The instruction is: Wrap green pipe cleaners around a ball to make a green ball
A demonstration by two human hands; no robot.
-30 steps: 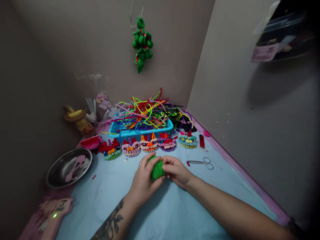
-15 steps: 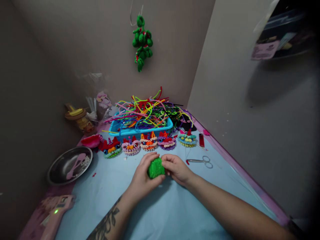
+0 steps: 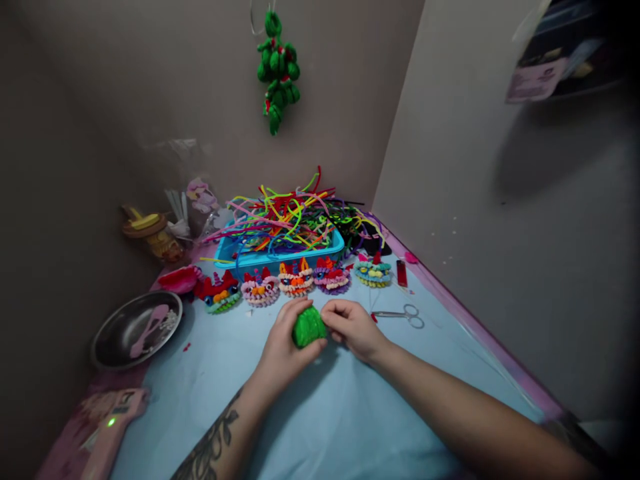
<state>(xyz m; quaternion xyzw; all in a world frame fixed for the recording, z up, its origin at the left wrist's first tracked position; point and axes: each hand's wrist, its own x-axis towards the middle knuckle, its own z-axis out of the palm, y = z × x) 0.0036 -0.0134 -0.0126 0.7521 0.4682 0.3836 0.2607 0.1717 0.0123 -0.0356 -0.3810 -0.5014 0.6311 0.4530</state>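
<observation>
My left hand (image 3: 283, 343) wraps round a rounded bright-green fuzzy piece (image 3: 309, 327), fingers over its top and thumb along its lower edge. My right hand (image 3: 356, 328) is closed in a pinch at the right side of that piece. What lies between its fingertips is too small to make out. Just beyond both hands stands a row of several colourful fuzzy animal heads, among them an orange-and-white head (image 3: 296, 278) and a purple-and-red head (image 3: 333, 276). Small scissors (image 3: 400, 315) lie to the right of my right hand.
A blue tray (image 3: 280, 262) heaped with coloured pipe cleaners (image 3: 285, 220) stands at the back. At the left are a metal bowl (image 3: 107, 347) with a pink scoop (image 3: 150, 330) and a pink glue gun (image 3: 113, 427). A green fuzzy ornament (image 3: 279, 70) hangs on the wall.
The whole view has shifted slightly, so everything sits a little higher. My right hand's fingertips have moved slightly at the green piece's edge; my left hand keeps its hold.
</observation>
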